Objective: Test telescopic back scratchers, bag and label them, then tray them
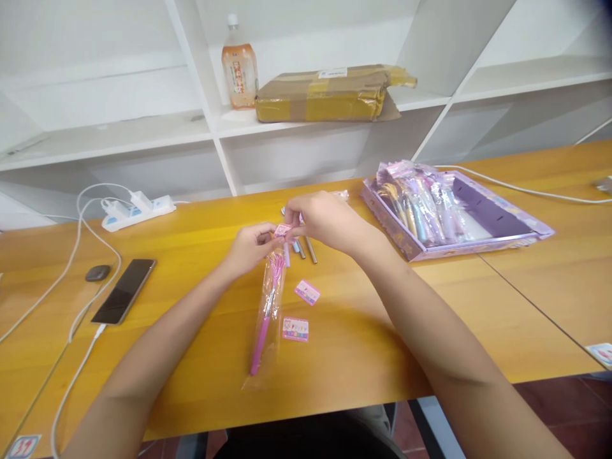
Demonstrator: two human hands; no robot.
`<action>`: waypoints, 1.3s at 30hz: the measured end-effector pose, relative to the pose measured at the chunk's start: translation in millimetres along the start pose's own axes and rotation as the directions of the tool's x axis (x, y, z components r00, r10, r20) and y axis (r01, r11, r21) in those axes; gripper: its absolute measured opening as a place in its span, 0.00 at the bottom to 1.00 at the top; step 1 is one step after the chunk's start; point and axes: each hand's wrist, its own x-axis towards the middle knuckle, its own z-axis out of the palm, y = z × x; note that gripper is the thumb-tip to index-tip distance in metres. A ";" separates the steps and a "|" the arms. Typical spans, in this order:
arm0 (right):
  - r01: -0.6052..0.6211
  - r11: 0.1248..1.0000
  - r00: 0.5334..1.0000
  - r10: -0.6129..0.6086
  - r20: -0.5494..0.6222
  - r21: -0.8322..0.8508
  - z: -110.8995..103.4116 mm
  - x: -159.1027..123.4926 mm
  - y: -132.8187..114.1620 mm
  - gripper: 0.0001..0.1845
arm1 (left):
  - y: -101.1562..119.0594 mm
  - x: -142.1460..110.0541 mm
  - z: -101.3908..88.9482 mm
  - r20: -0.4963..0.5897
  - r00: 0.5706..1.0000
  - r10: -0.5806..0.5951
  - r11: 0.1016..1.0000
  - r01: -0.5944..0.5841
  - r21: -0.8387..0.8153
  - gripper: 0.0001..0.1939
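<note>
Pinched: a small pink printed card (282, 229)
Left hand (249, 250) and right hand (326, 220) hold it, fingertips nearly closed, near a long magenta stick (259, 344) in clear plastic.

Bottle (240, 76) beside taped carton (329, 99); phone (124, 291); white power strip (138, 216)

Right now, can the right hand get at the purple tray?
Probably yes: mostly bare table lies between the right hand and the tray, though that hand is busy at a pink card.
</note>
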 end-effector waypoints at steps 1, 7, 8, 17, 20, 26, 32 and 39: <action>0.009 1.000 1.000 -0.009 0.002 0.004 0.6 -0.1 0.3 0.10 | -0.5 -0.2 0.1 0.001 1.000 -0.002 1.000 0.002 -0.006 0.16; 0.009 0.989 0.998 0.001 -0.061 0.150 -5.0 -2.4 5.8 0.10 | -2.3 1.2 -2.9 0.015 1.000 0.008 0.998 -0.007 -0.058 0.19; 0.010 0.984 0.999 -0.001 -0.051 0.179 -6.9 -2.9 6.6 0.09 | -2.2 1.6 -3.5 0.019 1.000 0.011 0.998 -0.010 -0.064 0.19; -0.030 0.964 0.999 0.017 0.050 0.264 -12.4 -2.9 7.8 0.10 | -0.2 -3.1 -1.8 0.029 0.983 0.183 0.983 -0.183 0.003 0.24; -0.048 0.968 0.999 0.040 0.036 0.248 -10.8 -2.4 10.4 0.10 | 0.1 -5.2 -1.2 0.033 0.973 0.229 0.957 -0.231 0.173 0.28; -0.045 0.978 0.998 0.037 0.043 0.202 -11.4 -2.3 10.8 0.12 | 1.6 -4.1 -1.1 0.106 0.973 0.207 0.909 -0.231 0.348 0.24; -0.039 0.994 0.999 0.036 0.031 0.104 -5.7 0.3 14.3 0.12 | 4.5 -1.2 0.6 0.137 0.968 0.210 0.902 -0.246 0.353 0.16; -0.013 0.990 1.000 0.013 0.004 0.140 -10.7 -0.8 11.9 0.13 | 7.5 -4.5 -4.7 0.120 0.977 0.178 0.954 -0.201 0.224 0.26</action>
